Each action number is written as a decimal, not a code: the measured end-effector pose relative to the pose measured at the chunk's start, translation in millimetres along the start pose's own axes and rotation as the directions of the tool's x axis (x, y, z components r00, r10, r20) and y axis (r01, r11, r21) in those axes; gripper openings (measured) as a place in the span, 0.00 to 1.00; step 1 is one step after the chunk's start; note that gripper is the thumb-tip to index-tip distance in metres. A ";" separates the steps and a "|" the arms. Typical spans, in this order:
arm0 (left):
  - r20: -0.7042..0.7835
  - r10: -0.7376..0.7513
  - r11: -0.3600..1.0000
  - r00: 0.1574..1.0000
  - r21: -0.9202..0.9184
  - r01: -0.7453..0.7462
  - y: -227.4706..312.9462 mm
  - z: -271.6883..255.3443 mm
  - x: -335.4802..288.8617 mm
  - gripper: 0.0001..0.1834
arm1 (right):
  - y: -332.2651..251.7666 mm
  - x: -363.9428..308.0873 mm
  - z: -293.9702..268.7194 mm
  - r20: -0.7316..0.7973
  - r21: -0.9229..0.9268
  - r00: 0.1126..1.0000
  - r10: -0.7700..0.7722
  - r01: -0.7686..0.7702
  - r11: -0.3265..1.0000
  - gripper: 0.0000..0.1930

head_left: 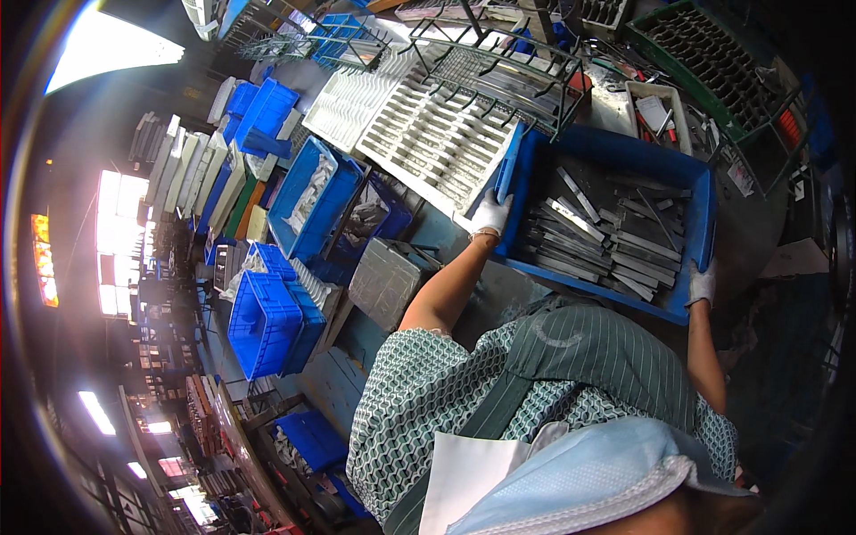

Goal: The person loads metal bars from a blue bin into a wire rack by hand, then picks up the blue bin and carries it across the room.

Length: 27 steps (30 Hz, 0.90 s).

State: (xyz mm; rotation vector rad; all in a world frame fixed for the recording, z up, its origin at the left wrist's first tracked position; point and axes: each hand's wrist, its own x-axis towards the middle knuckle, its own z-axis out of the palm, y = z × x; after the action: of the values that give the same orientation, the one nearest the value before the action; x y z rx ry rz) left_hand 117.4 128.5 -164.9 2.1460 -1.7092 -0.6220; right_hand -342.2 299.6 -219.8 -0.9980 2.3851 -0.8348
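Observation:
A large blue plastic bin stands in front of me, between my hands. Inside lie several flat grey metal bars, some stacked side by side and a few lying crosswise on top. My left hand, in a white glove, is closed on the bin's left side. At the right near corner my right hand, gloved too, grips the rim, its fingers partly hidden. White slotted trays rest just beyond my left hand.
A wire rack stands behind the bin. To the right are a white tray of tools and a green slotted crate. Blue bins and a grey box stand at the left.

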 end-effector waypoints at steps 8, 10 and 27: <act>0.045 -0.041 0.999 0.998 0.001 0.041 -9.7 1.7 1.5 0.32 | -102.4 -46.9 -39.5 -0.103 -0.502 0.994 -0.046 -0.013 0.865 0.32; 0.047 -0.037 0.999 0.998 -0.006 0.038 -3.8 3.9 2.2 0.32 | -117.5 -60.3 -39.0 -0.106 -0.442 0.897 -0.428 0.343 0.829 0.29; -0.045 0.620 0.745 0.783 -0.279 -0.606 101.6 -141.6 7.5 0.18 | -408.2 -32.9 63.6 0.045 -0.188 0.559 -0.828 0.819 0.542 0.26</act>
State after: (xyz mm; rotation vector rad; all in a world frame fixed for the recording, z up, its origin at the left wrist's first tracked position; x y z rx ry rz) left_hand 108.6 95.8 6.2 1.2580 -2.0557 -0.6671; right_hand -84.1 71.6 10.8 -2.3097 1.9562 -0.9193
